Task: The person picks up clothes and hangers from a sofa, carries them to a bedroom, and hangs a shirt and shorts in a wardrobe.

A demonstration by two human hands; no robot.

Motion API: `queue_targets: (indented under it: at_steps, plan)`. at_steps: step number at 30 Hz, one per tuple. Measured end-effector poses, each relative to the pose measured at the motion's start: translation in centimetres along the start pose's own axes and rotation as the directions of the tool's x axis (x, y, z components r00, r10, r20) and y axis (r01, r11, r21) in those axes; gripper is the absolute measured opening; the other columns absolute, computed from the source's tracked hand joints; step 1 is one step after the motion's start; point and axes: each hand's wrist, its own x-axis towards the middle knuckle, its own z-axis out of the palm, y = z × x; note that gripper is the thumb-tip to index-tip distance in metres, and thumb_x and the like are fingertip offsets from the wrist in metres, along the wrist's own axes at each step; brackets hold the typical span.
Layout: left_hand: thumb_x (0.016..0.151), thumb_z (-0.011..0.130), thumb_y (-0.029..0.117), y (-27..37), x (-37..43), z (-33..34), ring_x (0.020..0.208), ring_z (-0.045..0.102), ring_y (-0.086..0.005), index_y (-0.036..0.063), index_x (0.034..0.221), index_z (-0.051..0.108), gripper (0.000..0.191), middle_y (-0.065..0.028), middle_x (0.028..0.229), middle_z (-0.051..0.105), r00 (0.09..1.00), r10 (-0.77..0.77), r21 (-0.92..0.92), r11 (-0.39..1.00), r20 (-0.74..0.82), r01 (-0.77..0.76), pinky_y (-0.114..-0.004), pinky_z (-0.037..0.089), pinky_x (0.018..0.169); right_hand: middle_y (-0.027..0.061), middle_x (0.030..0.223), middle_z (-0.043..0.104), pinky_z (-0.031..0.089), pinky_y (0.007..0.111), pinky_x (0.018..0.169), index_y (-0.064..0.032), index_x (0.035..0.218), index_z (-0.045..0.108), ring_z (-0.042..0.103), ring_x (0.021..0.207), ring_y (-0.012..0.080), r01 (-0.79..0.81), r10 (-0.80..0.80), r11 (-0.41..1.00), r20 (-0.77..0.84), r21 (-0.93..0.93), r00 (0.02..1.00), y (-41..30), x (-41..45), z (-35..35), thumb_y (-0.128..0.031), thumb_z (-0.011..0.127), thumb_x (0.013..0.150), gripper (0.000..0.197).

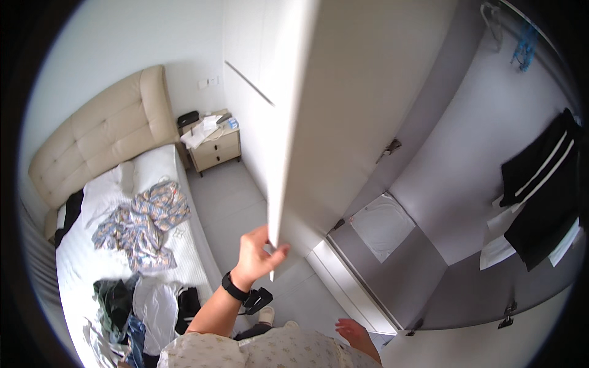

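My left hand (pixel 255 257), with a black band on its wrist, grips the free edge of a white wardrobe door (pixel 349 106). The thumb lies on the inner face and the fingers wrap behind, partly hidden. The door stands swung out from the wardrobe on metal hinges (pixel 391 148). Low in front of me, my right hand (pixel 352 330) hovers near the wardrobe's base with bent fingers and nothing visible in it. Inside the wardrobe, a folded white cloth (pixel 383 225) lies on the grey floor panel. Black trousers with white stripes (pixel 543 184) hang at the right.
A bed (pixel 193 248) at the left bears a patterned garment (pixel 142 225) and a heap of clothes (pixel 115 303). A two-drawer nightstand (pixel 216 154) stands beyond it. A second door panel (pixel 487 347) is at lower right. Blue hangers (pixel 524 48) hang from the rail.
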Motion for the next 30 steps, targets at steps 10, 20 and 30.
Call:
queue_targets:
  at_steps: [10, 20, 30]
  plan:
    - [0.073, 0.079, 0.022, 7.1, -0.7, 9.8, 0.085, 0.065, -0.0257, 0.0056, 0.103, 0.053, 0.043, -0.0117, 0.090, 0.064, 0.738, 0.145, -0.188, 0.982, 0.660, -0.024, -0.035, 0.051, 0.073, 0.0103, 0.112, 0.057, 0.049, 0.028, 0.072, 0.0014, 0.131, 0.040, 0.059, 0.092, 0.0145, 0.304, -0.346, 0.848, -0.019, -0.434, 0.938, -11.4, 5.5, 3.6, -0.013, 0.071, 0.085, 0.057]
    - [0.090, 0.063, 0.024, 0.0, 2.6, 8.4, 0.114, 0.057, -0.0220, 0.0028, 0.130, 0.049, 0.047, -0.0117, 0.118, 0.061, 0.573, -0.061, -0.218, 0.888, 0.817, 0.405, -0.039, 0.045, 0.094, 0.0020, 0.082, 0.051, 0.038, 0.022, 0.056, -0.0011, 0.111, 0.051, 0.047, 0.071, 0.0093, 0.259, -0.248, 0.958, -0.807, -0.122, 0.536, -5.4, 8.1, -4.9, -0.047, 0.043, 0.099, 0.048]
    - [0.092, 0.060, 0.040, -19.0, 7.8, -2.7, 0.096, 0.062, -0.0224, 0.0008, 0.123, 0.053, 0.051, -0.0143, 0.108, 0.064, 0.685, -0.202, -0.226, 0.847, 0.700, 0.480, -0.033, 0.049, 0.086, 0.0119, 0.106, 0.055, 0.047, 0.037, 0.075, -0.0057, 0.121, 0.044, 0.056, 0.094, 0.0286, -0.319, 0.792, 0.494, -0.267, 0.809, 0.549, 10.8, 16.9, -2.4, -0.043, 0.049, 0.096, 0.045]
